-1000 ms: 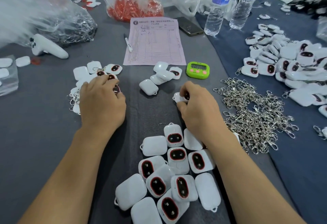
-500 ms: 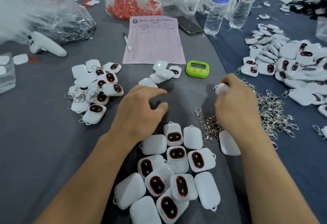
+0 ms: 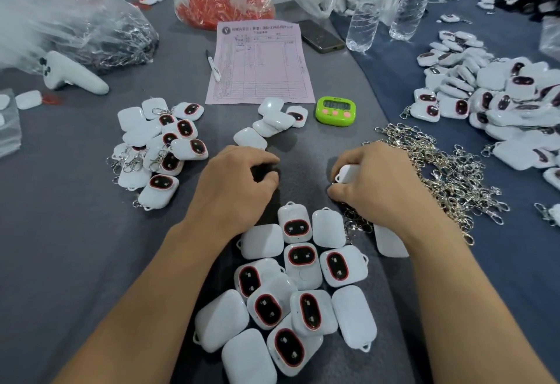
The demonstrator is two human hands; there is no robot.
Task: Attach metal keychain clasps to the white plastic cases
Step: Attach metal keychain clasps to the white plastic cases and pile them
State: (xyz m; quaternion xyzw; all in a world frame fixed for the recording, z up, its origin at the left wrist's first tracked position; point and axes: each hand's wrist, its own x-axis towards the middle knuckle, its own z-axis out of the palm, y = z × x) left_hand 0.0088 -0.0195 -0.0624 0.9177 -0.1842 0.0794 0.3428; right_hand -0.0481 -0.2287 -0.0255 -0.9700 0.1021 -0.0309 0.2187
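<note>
My right hand grips a white plastic case at the table's middle, its loop end pointing left; a bit of metal shows at my thumb tip, unclear. My left hand hovers just left of it, fingers loosely curled and holding nothing. A heap of metal keychain clasps lies right of my right hand. Bare white cases with red-ringed dark windows are piled in front of my wrists. Cases with clasps on them lie in a pile at the left.
Several loose cases and a green timer sit beyond my hands, with a pink form, pen, phone and two water bottles behind. A large case pile fills the right. Plastic bags stand at the back left.
My left hand came from the left pile to the middle, leaving a finished case there. My right hand carried a case to the clasp heap and has drawn back left.
</note>
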